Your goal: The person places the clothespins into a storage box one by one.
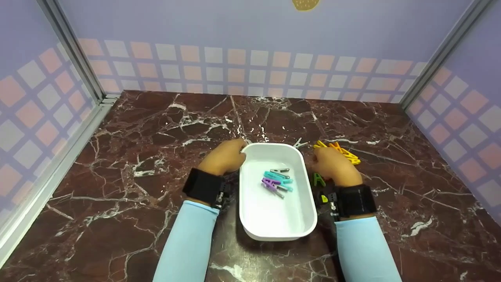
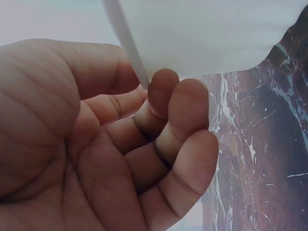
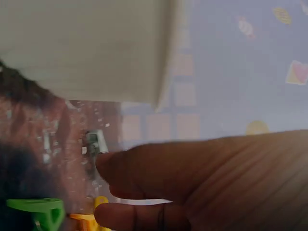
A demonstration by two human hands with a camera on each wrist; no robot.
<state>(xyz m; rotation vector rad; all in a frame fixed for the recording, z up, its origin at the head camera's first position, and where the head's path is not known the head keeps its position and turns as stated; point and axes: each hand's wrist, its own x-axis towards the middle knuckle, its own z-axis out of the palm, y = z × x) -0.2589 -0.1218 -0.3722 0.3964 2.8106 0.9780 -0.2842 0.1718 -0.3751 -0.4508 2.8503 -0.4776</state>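
My left hand grips the rim of a white plastic basin at its far left; the left wrist view shows the thumb inside and curled fingers under the rim. Inside lie a purple clothespin, a teal clothespin and a grey one, close together. To the right of the basin, my right hand is beside yellow clothespins, partly covering them. Its thumb and finger are extended with a gap between them in the right wrist view. A green clothespin is between that hand and the basin.
A pale clothespin lies just beyond the basin's far right corner. Near the right wristband is a small yellow-green piece. The dark red marble tabletop is bounded by patterned panels at the back and both sides.
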